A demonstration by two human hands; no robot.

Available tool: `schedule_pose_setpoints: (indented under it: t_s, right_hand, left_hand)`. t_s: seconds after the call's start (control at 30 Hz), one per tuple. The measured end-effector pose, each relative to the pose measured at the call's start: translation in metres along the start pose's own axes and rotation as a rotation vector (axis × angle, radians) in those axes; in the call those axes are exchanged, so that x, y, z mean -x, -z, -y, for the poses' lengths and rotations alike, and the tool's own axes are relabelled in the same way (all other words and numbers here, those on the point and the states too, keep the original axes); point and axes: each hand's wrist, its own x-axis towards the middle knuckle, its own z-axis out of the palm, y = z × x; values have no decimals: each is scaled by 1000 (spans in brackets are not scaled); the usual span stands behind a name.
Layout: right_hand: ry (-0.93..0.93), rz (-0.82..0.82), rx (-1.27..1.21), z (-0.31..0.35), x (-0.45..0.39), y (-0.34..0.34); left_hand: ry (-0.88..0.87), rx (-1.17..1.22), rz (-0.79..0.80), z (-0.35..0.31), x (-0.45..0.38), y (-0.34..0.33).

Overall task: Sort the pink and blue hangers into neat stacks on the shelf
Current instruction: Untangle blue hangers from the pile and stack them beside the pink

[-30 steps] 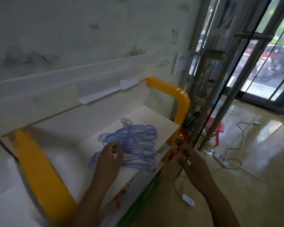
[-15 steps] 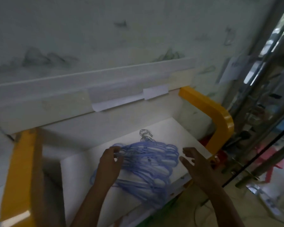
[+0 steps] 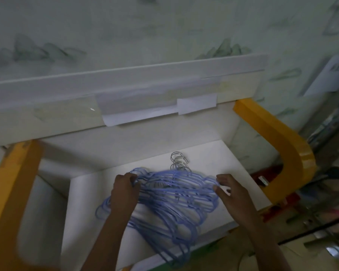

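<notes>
A loose pile of several blue hangers point(image 3: 174, 198) lies on the white shelf point(image 3: 233, 169), their metal hooks point(image 3: 178, 162) pointing toward the back wall. My left hand point(image 3: 123, 192) grips the left end of the pile, fingers curled around the blue wires. My right hand point(image 3: 237, 194) is at the pile's right end with fingers spread, fingertips touching the outermost hanger. Some hangers trail off toward the shelf's front edge. No pink hangers are in view.
Yellow frame posts flank the shelf at the left point(image 3: 10, 202) and right point(image 3: 290, 149). A white upper ledge point(image 3: 125, 85) with taped paper overhangs the back. Glass and metal door frames point(image 3: 331, 133) stand to the right.
My right hand came from the floor side up to the right end of the hanger pile. The view swung left toward the shelf. My left hand stayed on the pile's left end.
</notes>
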Motion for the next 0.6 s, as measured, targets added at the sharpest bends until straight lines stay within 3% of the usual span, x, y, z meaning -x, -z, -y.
schedule_pose_setpoints:
  t_s: [0.27,0.4,0.6]
  right_hand:
    - [11,-33,-27,-12,-15,13]
    - [18,-36,-29,-17,-16,17]
    - [20,-55,-64,-21,-15,23]
  left_hand:
    - [7,-143,-41,-11,-5,2]
    - [-1,-72,-73,-13,-1,6]
    - [271,644,101,-29,4,13]
